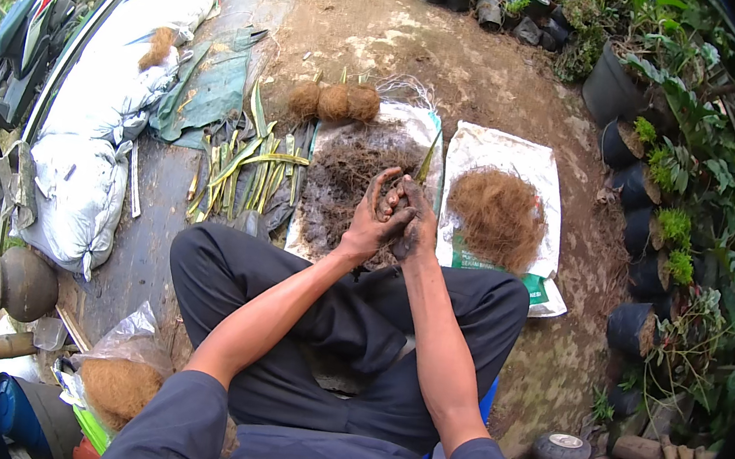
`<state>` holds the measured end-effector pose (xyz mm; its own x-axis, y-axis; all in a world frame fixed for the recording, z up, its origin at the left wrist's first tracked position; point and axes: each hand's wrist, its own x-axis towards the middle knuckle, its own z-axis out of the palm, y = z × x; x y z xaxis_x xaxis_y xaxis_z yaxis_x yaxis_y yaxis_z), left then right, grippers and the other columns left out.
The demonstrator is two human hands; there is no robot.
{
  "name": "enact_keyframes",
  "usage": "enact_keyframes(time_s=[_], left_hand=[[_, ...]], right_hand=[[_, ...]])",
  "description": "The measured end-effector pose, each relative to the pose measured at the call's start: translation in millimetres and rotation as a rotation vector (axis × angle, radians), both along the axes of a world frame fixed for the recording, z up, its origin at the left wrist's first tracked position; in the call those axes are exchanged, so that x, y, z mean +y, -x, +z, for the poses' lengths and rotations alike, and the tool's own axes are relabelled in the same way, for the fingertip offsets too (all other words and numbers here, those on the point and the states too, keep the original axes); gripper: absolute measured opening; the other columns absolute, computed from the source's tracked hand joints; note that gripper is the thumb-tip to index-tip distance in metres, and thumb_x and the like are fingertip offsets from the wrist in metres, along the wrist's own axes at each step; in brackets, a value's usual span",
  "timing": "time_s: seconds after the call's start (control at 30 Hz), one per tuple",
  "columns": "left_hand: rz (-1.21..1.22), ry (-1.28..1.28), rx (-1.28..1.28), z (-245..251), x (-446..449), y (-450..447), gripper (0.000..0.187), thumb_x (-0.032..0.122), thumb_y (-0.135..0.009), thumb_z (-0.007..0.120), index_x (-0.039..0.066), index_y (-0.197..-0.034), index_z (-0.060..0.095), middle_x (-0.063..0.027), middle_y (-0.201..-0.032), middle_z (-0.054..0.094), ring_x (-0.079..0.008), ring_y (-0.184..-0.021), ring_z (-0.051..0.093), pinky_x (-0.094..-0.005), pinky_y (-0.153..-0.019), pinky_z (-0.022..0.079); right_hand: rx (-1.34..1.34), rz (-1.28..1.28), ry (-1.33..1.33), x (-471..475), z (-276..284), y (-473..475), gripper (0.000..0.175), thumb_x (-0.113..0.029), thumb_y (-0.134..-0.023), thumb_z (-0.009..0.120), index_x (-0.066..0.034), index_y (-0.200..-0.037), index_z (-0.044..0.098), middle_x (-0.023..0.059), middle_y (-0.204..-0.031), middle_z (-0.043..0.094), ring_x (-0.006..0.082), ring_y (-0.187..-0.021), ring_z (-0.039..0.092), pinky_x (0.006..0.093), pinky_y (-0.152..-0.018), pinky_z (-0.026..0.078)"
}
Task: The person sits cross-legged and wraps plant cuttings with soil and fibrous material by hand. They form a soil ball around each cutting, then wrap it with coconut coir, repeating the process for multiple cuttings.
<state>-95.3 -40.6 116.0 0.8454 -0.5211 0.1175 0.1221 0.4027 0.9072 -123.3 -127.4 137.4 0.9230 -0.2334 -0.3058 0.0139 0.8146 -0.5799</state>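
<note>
My left hand (375,223) and my right hand (418,226), both smeared with soil, are cupped together above a white sack. A green leaf cutting (428,157) sticks up from between them; its base and whatever surrounds it are hidden by my fingers. Beneath lies dark soil mixed with fibre (338,184) on the white sack (416,121). To the right, a loose heap of brown coconut fibre (498,219) rests on another sack (477,139). Beyond the soil, three fibre balls (334,101) with short leaf tips stand in a row. Striped leaf cuttings (263,177) lie at the left.
White filled sacks (76,191) line the left, near a clay pot (26,284). A plastic bag of fibre (121,382) is at the lower left. Black planting bags (631,327) border the right. A small wheel (561,450) lies at the lower right.
</note>
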Motion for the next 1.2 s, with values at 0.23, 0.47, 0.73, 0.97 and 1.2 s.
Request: enact_keyframes(time_s=[0.23, 0.47, 0.73, 0.97, 1.2], left_hand=[[-0.082, 0.179, 0.189, -7, -2, -6, 0.049, 0.019, -0.084, 0.063, 0.006, -0.127, 0.041, 0.0013, -0.11, 0.049, -0.0057, -0.1, 0.046, -0.0221, -0.089, 0.037], [0.03, 0.092, 0.152, -4, 1, 6, 0.051, 0.01, -0.081, 0.065, 0.005, -0.125, 0.041, 0.005, -0.103, 0.046, -0.0033, -0.094, 0.043, -0.0189, -0.084, 0.036], [0.046, -0.022, -0.004, 6, 0, 8, 0.06, 0.004, -0.076, 0.069, 0.009, -0.128, 0.038, 0.0034, -0.094, 0.047, -0.004, -0.082, 0.042, -0.0176, -0.075, 0.038], [0.063, 0.067, 0.064, -12, -5, 3, 0.053, 0.012, -0.081, 0.066, 0.008, -0.126, 0.038, 0.003, -0.096, 0.049, -0.0045, -0.086, 0.046, -0.0192, -0.077, 0.04], [-0.051, 0.109, 0.068, -12, -2, -3, 0.066, 0.015, -0.078, 0.068, 0.007, -0.133, 0.032, -0.002, -0.108, 0.049, -0.0089, -0.1, 0.043, -0.0222, -0.087, 0.036]], right_hand=[[-0.087, 0.064, -0.288, -8, 5, -1, 0.027, -0.03, -0.091, 0.051, -0.004, -0.094, 0.057, 0.0082, -0.08, 0.061, 0.0191, -0.073, 0.062, 0.0288, -0.065, 0.053], [-0.026, 0.033, -0.075, 0, -2, -3, 0.03, -0.029, -0.089, 0.055, 0.0002, -0.091, 0.057, 0.0111, -0.083, 0.061, 0.0209, -0.072, 0.061, 0.0291, -0.062, 0.052], [-0.023, 0.035, -0.161, -5, 0, 0, 0.024, -0.029, -0.09, 0.054, -0.0067, -0.079, 0.051, 0.0051, -0.065, 0.052, 0.0166, -0.056, 0.052, 0.0278, -0.052, 0.045], [0.141, -0.017, -0.056, -1, 10, -3, 0.027, -0.032, -0.09, 0.054, -0.006, -0.083, 0.052, 0.0053, -0.066, 0.054, 0.0169, -0.057, 0.053, 0.029, -0.054, 0.048], [-0.039, 0.041, -0.089, -11, 5, 0, 0.029, -0.037, -0.087, 0.056, -0.008, -0.082, 0.053, 0.0053, -0.072, 0.055, 0.0175, -0.067, 0.056, 0.0317, -0.061, 0.05]])
